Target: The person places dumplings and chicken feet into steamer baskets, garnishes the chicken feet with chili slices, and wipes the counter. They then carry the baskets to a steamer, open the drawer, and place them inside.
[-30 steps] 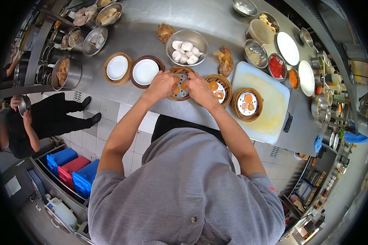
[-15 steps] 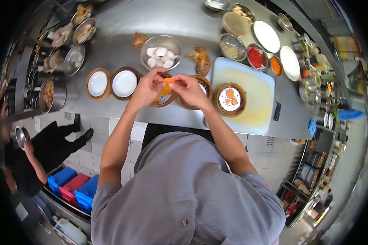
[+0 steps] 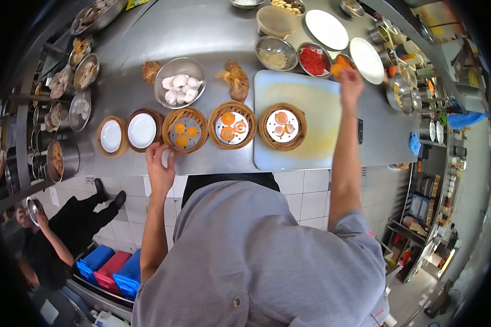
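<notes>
My left hand point(image 3: 161, 170) is at the table's front edge, fingers apart and empty, close to the rim of a bamboo steamer point(image 3: 201, 143) with three orange pieces on its perforated liner. My right hand point(image 3: 351, 86) is pinched at the small bowl of orange slices point(image 3: 342, 59), with orange between its fingertips; the hand partly hides the bowl. A middle steamer point(image 3: 214, 112) holds topped pieces on a white liner, and one more steamer point(image 3: 301, 137) with three topped pieces sits on the cutting board point(image 3: 322, 131).
Two baskets with white dishes point(image 3: 111, 136) stand at the left. Behind are a bowl of white balls point(image 3: 180, 90), a bowl of red pieces point(image 3: 313, 60) and white plates point(image 3: 366, 60). A knife point(image 3: 360, 132) lies beside the board. Another person point(image 3: 65, 229) holds a metal bowl at far left.
My hands have parted: the left moved left and opened, the right reached to the orange slices at the back right. The left steamer now shows three orange pieces. The view has shifted right.
</notes>
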{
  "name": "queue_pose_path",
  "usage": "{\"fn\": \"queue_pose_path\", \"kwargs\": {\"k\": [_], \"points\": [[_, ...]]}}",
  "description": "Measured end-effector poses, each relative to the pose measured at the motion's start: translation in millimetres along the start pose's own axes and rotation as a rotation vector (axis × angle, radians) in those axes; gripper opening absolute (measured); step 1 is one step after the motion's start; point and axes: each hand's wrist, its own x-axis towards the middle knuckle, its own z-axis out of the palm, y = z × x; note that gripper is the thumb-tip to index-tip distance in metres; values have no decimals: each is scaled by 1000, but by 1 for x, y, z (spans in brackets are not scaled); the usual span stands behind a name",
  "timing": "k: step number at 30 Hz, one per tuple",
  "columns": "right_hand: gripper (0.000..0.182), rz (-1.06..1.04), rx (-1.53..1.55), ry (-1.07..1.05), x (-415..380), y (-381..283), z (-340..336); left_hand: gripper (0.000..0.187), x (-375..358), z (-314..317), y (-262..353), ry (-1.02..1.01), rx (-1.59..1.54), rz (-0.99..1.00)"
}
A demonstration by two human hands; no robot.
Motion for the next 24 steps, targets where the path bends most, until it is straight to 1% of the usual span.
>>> {"fn": "queue_pose_path", "kwargs": {"k": [2, 4, 6, 7, 10, 11, 13, 15, 17, 19, 21, 22, 24], "points": [[16, 91, -25, 18, 36, 12, -24, 24, -10, 6, -1, -44, -48, -30], [30, 104, -231, 25, 79, 56, -43, 24, -14, 10, 0, -55, -68, -51], [40, -37, -464, 35, 94, 61, -45, 25, -16, 15, 3, -48, -66, -57], [33, 5, -511, 48, 78, 17, -33, 27, -14, 12, 11, -42, -124, -120], [25, 56, -316, -202, 43, -24, -6, 31, -15, 14, 26, 34, -35, -67], [23, -25, -272, -281, 30, -22, 5, 33, -17, 15, 22, -21, -28, -36], [19, -152, -278, -457, -11, -45, 28, 32, -20, 19, 21, -54, -66, -89], [14, -191, -245, -533, -50, -58, 49, 31, -21, 20, 20, -61, -91, -108], [12, -80, -233, -612, -85, -82, 70, 30, -23, 22, 18, -35, -105, -98], [12, -43, -139, -710, -116, -104, 96, 29, -24, 23, 16, -9, -98, -77], [13, -153, -87, -800, -147, -136, 127, 28, -24, 23, 15, 1, -110, -72], [15, -134, -55, -880, -160, -151, 143, 29, -24, 21, 15, -12, -107, -83], [19, -173, -85, -949, -183, -171, 179, 31, -21, 18, 17, -43, -102, -97]]}}
